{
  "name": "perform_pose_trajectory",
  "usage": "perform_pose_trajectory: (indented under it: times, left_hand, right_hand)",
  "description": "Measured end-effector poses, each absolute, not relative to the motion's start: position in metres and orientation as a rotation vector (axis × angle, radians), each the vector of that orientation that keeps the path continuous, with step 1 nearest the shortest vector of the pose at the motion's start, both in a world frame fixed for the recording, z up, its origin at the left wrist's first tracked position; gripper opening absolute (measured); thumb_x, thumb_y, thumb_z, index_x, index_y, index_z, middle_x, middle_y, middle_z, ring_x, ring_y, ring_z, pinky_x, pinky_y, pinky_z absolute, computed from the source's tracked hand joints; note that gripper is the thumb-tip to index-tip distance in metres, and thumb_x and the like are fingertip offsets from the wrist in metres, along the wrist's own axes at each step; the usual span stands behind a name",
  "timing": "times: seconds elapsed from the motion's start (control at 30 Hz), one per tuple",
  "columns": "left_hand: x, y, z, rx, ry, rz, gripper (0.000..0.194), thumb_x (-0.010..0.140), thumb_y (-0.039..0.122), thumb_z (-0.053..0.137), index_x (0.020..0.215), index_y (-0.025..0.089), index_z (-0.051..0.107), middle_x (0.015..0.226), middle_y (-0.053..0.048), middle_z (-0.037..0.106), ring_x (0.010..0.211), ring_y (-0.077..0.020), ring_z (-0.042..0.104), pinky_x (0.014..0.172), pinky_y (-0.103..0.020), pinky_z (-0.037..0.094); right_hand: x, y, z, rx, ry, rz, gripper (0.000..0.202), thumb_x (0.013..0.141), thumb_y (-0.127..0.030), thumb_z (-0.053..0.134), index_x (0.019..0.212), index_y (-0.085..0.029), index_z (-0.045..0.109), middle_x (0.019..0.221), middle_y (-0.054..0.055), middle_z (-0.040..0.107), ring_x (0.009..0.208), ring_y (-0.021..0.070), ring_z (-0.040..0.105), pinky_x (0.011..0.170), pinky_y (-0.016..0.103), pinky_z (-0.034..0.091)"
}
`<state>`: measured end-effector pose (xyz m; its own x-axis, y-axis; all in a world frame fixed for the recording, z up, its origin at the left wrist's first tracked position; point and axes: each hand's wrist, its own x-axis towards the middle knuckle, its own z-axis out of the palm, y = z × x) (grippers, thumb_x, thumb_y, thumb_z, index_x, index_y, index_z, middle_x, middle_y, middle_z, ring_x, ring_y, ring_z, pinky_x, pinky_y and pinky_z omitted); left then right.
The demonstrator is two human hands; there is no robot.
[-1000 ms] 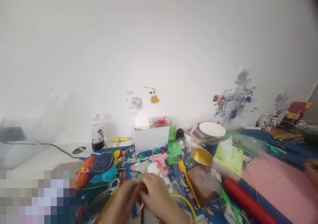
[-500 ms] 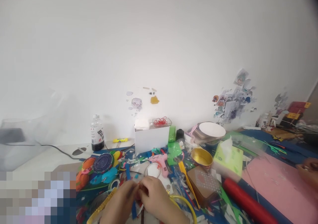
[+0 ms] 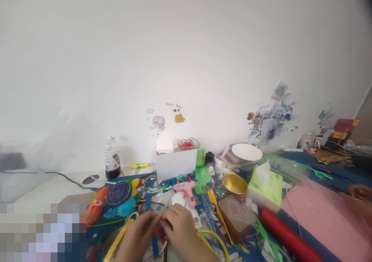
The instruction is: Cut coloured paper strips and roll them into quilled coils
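Small red craft piece [image 3: 160, 231], mostly hidden, sits pinched between both hands at the bottom centre of the view, low over a cluttered craft table [image 3: 52, 186]. The left hand [image 3: 142, 231] and right hand [image 3: 181, 231] are pressed close together, fingertips curled in and meeting on the piece; what exactly it is cannot be made out. A blue strip of paper [image 3: 155, 250] hangs just below the fingers.

At 9 o'clock from the hands, touching the left wrist area, lies a ridged gold strip [image 3: 117, 240]. At 12 o'clock, just beyond the fingers, a pink hot glue gun [image 3: 187, 188] lies beside a round white disc [image 3: 178, 200]. At 10 o'clock, near, rests a coiled dark blue round mat [image 3: 118, 192] on bright felt shapes. At 3 o'clock a yellow plastic hoop [image 3: 215, 238] curves beside the right wrist. Further at 2 o'clock stand a brown box with a dotted heart [image 3: 236, 213], a gold metal bowl [image 3: 235, 183] and a green tissue pack [image 3: 266, 186]. A red roll [image 3: 287, 237] lies at 3 o'clock, well apart. At the far right edge, another person's hand [image 3: 360, 192] rests on a pink sheet [image 3: 319, 215].
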<state>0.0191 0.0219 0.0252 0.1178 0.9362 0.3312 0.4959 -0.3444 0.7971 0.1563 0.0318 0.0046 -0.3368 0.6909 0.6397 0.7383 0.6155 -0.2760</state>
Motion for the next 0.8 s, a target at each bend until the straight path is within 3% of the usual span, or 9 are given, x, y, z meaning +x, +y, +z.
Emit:
perform_pose_trajectory:
  times: [0.23, 0.43, 0.6, 0.8]
  left_hand:
    - [0.0161, 0.0254, 0.0196, 1.866, 1.404, 1.184, 0.02, 0.069, 0.035, 0.05, 0.069, 0.022, 0.065, 0.075, -0.003, 0.072, 0.072, -0.0208, 0.064, 0.064, -0.023, 0.05]
    - [0.0217, 0.0211, 0.0264, 1.769, 1.383, 1.079, 0.028, 0.071, 0.043, 0.048, 0.061, 0.02, 0.061, 0.058, 0.0, 0.066, 0.06, -0.0192, 0.062, 0.057, -0.023, 0.049]
    - [0.0221, 0.0244, 0.0268, 1.659, 1.366, 1.146, 0.036, 0.063, 0.054, 0.054, 0.054, 0.019, 0.055, 0.055, -0.001, 0.064, 0.059, -0.0198, 0.061, 0.057, -0.025, 0.049]
    - [0.0163, 0.029, 0.0218, 1.622, 1.327, 1.187, 0.027, 0.062, 0.046, 0.059, 0.062, 0.02, 0.061, 0.06, -0.001, 0.066, 0.062, -0.0199, 0.062, 0.06, -0.025, 0.049]
  right_hand:
    - [0.1553, 0.0328, 0.0033, -1.117, -2.081, -0.23, 0.013, 0.073, -0.011, 0.056, 0.064, -0.018, 0.05, 0.067, -0.001, 0.056, 0.063, 0.0145, 0.048, 0.052, 0.026, 0.025]
    - [0.1531, 0.0346, -0.0033, -0.999, -2.083, -0.422, 0.014, 0.073, -0.012, 0.052, 0.06, -0.018, 0.047, 0.062, 0.0, 0.054, 0.058, 0.0156, 0.044, 0.05, 0.028, 0.024]
    - [0.1512, 0.0353, -0.0038, -0.984, -2.092, -0.469, 0.02, 0.077, -0.014, 0.049, 0.058, -0.018, 0.046, 0.059, 0.0, 0.052, 0.056, 0.0154, 0.043, 0.049, 0.029, 0.024]
    - [0.1532, 0.0343, -0.002, -1.044, -2.065, -0.346, 0.014, 0.077, -0.014, 0.05, 0.064, -0.019, 0.047, 0.066, 0.0, 0.055, 0.061, 0.0153, 0.047, 0.052, 0.027, 0.026]
